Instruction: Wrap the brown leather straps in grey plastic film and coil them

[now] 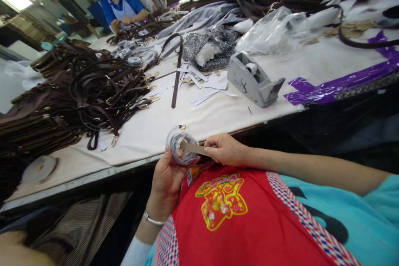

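Observation:
My left hand (166, 176) is closed round a coiled strap wrapped in thin white foam (180, 144), held just over my red apron at the table's near edge. A metal clasp pokes out at the top of the coil. My right hand (225, 149) pinches the end of a strip of tan tape (192, 148) that lies across the front of the coil. A silver bangle sits on my left wrist.
A grey tape dispenser (254, 80) stands on the white table (174, 122) beyond my hands. A big heap of dark brown straps (84, 87) lies left. White paper strips (202, 83), plastic bags and more straps lie farther back. Another person (120, 2) works at the far end.

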`<state>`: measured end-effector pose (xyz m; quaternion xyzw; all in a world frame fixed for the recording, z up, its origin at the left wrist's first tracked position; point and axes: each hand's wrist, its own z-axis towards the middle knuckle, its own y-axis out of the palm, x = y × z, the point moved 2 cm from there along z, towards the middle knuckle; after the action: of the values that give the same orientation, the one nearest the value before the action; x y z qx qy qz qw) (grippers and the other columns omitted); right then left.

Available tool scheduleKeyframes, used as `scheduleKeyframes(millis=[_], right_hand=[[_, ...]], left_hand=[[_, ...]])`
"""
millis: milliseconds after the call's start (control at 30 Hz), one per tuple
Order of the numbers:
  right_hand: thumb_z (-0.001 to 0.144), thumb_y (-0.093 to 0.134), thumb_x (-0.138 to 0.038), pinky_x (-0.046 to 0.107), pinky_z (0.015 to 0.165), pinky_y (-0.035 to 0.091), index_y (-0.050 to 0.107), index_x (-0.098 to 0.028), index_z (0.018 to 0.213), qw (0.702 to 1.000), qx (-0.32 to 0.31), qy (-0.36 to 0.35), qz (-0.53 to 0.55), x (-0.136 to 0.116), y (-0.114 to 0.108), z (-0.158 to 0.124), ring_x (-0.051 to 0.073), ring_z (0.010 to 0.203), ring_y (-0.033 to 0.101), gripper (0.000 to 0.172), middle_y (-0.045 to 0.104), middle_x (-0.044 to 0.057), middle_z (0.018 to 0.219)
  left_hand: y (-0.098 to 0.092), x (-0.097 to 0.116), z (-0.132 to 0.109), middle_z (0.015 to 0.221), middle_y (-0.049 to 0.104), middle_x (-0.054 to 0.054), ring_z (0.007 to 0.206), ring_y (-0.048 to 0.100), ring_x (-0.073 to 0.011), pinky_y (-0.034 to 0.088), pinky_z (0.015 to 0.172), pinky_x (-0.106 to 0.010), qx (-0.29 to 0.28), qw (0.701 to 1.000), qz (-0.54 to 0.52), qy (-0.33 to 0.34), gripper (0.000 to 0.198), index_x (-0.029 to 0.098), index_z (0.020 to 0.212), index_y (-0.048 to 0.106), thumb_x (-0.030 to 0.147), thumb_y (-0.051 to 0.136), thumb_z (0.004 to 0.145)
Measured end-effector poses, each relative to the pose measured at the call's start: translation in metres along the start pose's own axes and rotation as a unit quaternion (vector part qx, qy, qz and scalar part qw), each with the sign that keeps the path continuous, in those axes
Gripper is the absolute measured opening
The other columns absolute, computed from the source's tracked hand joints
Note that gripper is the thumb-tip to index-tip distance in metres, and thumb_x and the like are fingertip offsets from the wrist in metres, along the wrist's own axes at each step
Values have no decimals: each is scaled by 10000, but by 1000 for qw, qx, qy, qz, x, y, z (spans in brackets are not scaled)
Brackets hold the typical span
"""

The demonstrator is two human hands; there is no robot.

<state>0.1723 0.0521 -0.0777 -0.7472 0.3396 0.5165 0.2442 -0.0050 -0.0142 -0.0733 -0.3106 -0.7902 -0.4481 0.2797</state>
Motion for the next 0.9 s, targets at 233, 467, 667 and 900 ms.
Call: scheduleKeyframes(millis=[233, 467, 667, 900], right_hand=[[805, 548, -232, 187, 431, 280, 561, -165, 611, 992, 5, -85, -89, 0, 1, 7, 77, 454, 415, 206, 499, -53, 494], [855, 511, -249, 191, 467, 326, 556, -167, 667, 993, -31, -104, -45, 2, 6, 11, 79, 465, 412, 210, 475, -59, 515], [872, 597, -294, 211, 520, 440, 577, -163, 1081, 985, -47, -142, -86, 11, 0, -4, 115, 544, 557, 248, 616, -23, 681], [970, 434, -201, 325, 804, 480, 670, -178, 1032, 810, -41, -392, -433, -5, -10, -13, 200, 840, 636, 245, 711, 108, 948]], left_hand=[[3, -7, -2, 840, 684, -46, 787, 651, -189, 553, 800, -354, -22, 995, 77, 57, 226, 164, 861, 639, 388, 668, 868], [-1, -21, -6, 815, 667, -18, 730, 639, -149, 530, 758, -304, -65, 987, 141, 50, 240, 181, 1049, 610, 339, 675, 880], [-6, -17, -4, 852, 707, -59, 729, 660, -177, 541, 698, -302, -42, 987, 157, 21, 293, 145, 1061, 660, 346, 700, 852], [-2, -12, 0, 791, 707, -54, 703, 651, -183, 531, 672, -305, -45, 963, 263, 32, 269, 130, 888, 679, 391, 703, 826]])
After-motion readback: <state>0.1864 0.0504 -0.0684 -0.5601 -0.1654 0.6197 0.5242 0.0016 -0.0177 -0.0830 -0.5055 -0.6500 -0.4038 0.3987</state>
